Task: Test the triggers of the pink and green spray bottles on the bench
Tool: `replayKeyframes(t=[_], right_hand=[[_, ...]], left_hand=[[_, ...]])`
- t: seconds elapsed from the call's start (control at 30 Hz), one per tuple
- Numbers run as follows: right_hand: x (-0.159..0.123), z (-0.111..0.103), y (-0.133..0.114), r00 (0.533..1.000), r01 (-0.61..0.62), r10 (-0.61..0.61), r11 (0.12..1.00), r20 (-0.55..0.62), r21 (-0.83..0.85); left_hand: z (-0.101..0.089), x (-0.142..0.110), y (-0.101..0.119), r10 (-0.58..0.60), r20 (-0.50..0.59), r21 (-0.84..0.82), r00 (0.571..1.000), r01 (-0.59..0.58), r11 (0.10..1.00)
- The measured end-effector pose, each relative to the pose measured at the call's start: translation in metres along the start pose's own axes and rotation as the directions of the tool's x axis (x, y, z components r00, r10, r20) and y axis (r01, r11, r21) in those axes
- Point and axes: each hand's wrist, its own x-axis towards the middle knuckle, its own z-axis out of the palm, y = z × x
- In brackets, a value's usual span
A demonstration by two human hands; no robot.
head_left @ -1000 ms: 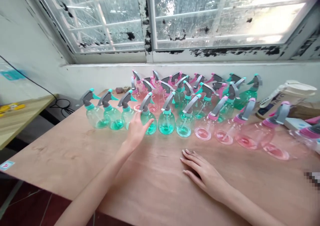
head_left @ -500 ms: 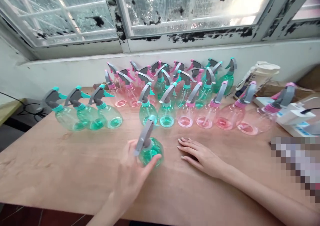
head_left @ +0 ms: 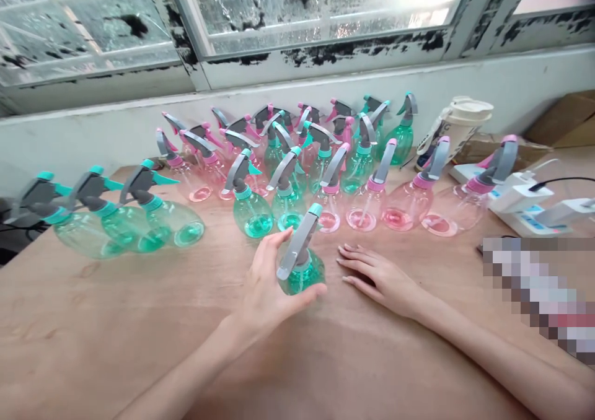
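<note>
My left hand [head_left: 267, 287] is wrapped round a teal spray bottle [head_left: 302, 270] with a grey trigger head, held upright just above the wooden table [head_left: 116, 321]. My right hand [head_left: 379, 277] lies flat on the table right beside it, fingers stretched out, holding nothing. Behind both hands stand rows of teal spray bottles [head_left: 251, 206] and pink spray bottles [head_left: 400, 200].
Three teal bottles [head_left: 139, 218] stand apart at the left. A white lidded cup [head_left: 462, 126], a white power strip with cable [head_left: 534, 212] and a cardboard box [head_left: 564, 119] sit at the right. A window sill and wall run along the back.
My left hand took a teal bottle from the front row and drew it toward me, then a little right, close to my right hand. The right hand stayed flat.
</note>
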Motion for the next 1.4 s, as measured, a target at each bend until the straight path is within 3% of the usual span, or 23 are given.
replayKeyframes(t=[0.17,0.3,0.4,0.6,0.73,0.93,1.23,1.4], right_hand=[[0.001,-0.001,-0.002,1.0,-0.017,0.017,1.0,0.002,0.025],[0.001,-0.002,-0.002,0.999,-0.026,0.026,0.999,0.025,0.022],[0.001,-0.003,-0.002,0.999,-0.035,0.035,0.999,0.035,0.015],[0.001,-0.004,-0.001,0.999,-0.046,0.044,0.997,0.028,0.054],[-0.001,-0.002,0.0,0.997,-0.059,0.057,0.997,0.044,0.047],[-0.003,-0.001,0.001,0.995,-0.07,0.068,0.997,0.071,0.034],[-0.002,-0.003,0.002,0.992,-0.096,0.092,0.994,0.082,0.05],[-0.003,-0.004,0.002,0.993,-0.098,0.093,0.993,0.074,0.063]], left_hand=[[-0.005,0.024,0.006,0.037,0.076,-0.141,0.996,-0.026,0.99],[0.002,0.039,0.012,0.064,0.115,-0.248,0.991,-0.034,0.968],[0.008,0.043,0.01,0.084,0.133,-0.239,0.988,-0.05,0.97],[0.013,0.042,0.003,0.202,-0.032,-0.121,0.979,-0.205,0.971],[0.012,0.042,0.01,0.273,-0.056,-0.141,0.96,-0.278,0.95],[0.01,0.045,0.017,0.287,-0.067,-0.103,0.956,-0.292,0.951],[0.017,0.042,0.01,0.313,-0.139,-0.077,0.939,-0.326,0.942],[0.018,0.041,0.01,0.279,-0.133,-0.101,0.951,-0.293,0.951]])
